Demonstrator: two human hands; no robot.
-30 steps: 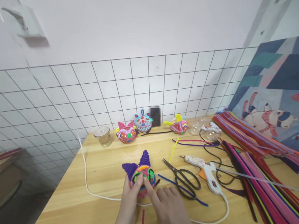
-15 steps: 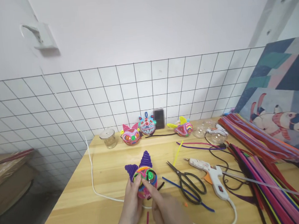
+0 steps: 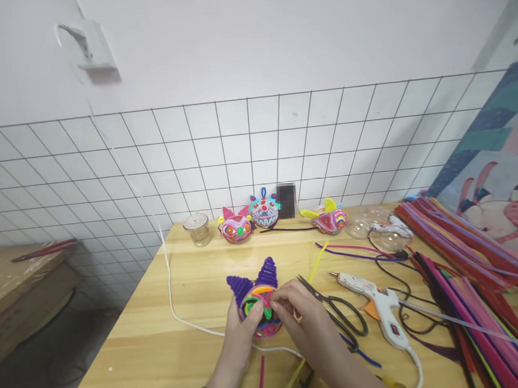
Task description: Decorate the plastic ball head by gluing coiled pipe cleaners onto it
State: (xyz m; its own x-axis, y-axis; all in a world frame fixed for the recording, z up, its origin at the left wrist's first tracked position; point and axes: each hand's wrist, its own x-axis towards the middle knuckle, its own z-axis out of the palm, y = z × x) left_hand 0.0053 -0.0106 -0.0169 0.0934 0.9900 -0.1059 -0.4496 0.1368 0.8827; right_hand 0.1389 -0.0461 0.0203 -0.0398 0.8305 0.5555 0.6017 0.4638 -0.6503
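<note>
A colourful mask-like craft ball (image 3: 261, 290) with two purple pointed ears is held above the wooden table near the front. My left hand (image 3: 243, 335) grips its left and lower side, the thumb pressed on its face by a green piece. From the right, my right hand (image 3: 299, 311) touches the face, thumb and forefinger brought together; what they pinch is too small to make out. Black scissors (image 3: 331, 309) lie just right of my right hand, with a white glue gun (image 3: 375, 304) beyond them.
Along the back stand a clear cup (image 3: 198, 230), a pink craft head (image 3: 236, 226), a blue one (image 3: 264, 210) and a fish-like one (image 3: 329, 218). Pipe cleaners (image 3: 477, 315) fill the right side. A white cord (image 3: 192, 325) crosses the table.
The view has shifted, moving the scene mostly rightward. My right hand no longer points one finger at the ball; its fingertips are now pinched at the face. The ball has turned in my left hand.
</note>
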